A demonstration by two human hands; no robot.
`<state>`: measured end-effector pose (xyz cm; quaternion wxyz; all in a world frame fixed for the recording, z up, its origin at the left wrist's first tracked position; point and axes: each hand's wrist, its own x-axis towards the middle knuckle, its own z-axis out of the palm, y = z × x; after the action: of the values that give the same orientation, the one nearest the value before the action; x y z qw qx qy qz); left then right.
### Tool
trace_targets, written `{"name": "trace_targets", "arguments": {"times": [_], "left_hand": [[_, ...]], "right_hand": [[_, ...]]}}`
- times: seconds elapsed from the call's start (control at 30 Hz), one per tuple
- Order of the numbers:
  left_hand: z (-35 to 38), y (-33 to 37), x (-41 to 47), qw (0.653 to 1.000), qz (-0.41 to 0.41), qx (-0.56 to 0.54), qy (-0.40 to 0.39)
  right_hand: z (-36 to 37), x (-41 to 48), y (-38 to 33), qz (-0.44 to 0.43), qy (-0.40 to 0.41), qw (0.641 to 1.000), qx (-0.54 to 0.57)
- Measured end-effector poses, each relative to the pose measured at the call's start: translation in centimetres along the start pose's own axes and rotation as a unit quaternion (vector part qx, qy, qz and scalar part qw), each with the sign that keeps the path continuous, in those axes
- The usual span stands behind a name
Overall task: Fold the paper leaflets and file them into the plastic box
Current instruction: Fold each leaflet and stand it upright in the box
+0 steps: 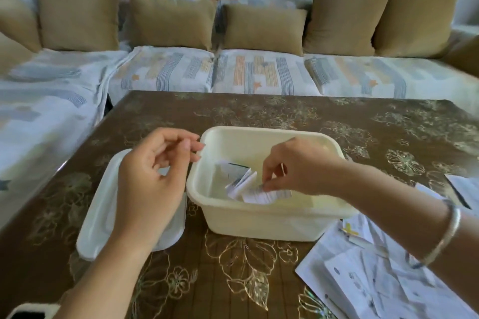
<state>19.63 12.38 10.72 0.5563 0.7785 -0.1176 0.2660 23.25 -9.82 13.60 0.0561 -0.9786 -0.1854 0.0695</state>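
We saw the right hand (298,165) reaching down over the right rim of the plastic box (259,222). Its fingers (269,176) and thumb pinched the top edge of a folded leaflet (267,195) that sat low inside, close to the front wall. Touching it on the left lay the other folded leaflets (239,181), fanned and tilted near the middle of the box floor. Pale floor showed around them toward the far and left walls.

The left hand (153,178) hovered above the lid (96,228), its fingers loosely curled and grasping nothing. Its fingertips were just beside the box's far left corner, and we could not tell whether they touched the rim. The lid lay flat on the surface (233,279), its right edge running close along the box's left wall.

To the right front, loose unfolded leaflets (375,274) overlapped one another under the right forearm. Their nearest edge was just beside the box's front right corner, and some ran off the frame. A bangle (440,238) circled the right wrist.

Open patterned surface stretched from the box to the far edge, and more lay in front of the box between the forearms. Beyond the far edge stood a sofa (259,75) with cushions (264,28) along its back.
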Motion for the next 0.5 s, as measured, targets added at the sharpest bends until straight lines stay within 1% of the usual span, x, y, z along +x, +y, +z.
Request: {"name": "trace_targets", "arguments": {"times": [0.07,0.13,0.2,0.27,0.33,0.43,0.5], "left_hand": [[0.3,-0.3,0.4,1.0,0.005,-0.006,-0.005],[0.5,-0.6,0.5,1.0,0.015,-0.012,-0.008],[0.7,-0.9,0.4,1.0,0.021,-0.016,-0.011],[1.0,-1.1,0.3,1.0,0.013,-0.025,-0.014],[1.3,-1.3,0.2,1.0,0.01,-0.024,-0.017],[1.5,-1.3,0.1,0.999,0.014,-0.017,-0.028],[1.4,-1.1,0.3,0.999,0.022,-0.004,-0.044]], "right_hand": [[0.1,0.8,0.0,-0.012,-0.008,1.0,0.016],[-0.3,1.4,0.4,-0.009,0.028,0.999,0.044],[-0.8,1.5,0.8,-0.006,0.065,0.993,0.095],[-1.2,1.6,1.1,-0.004,0.081,0.988,0.134],[-1.3,1.6,1.4,-0.005,0.08,0.985,0.152],[-1.1,1.7,1.9,-0.007,0.084,0.989,0.122],[-0.9,1.7,2.3,-0.002,0.122,0.991,0.047]]}}
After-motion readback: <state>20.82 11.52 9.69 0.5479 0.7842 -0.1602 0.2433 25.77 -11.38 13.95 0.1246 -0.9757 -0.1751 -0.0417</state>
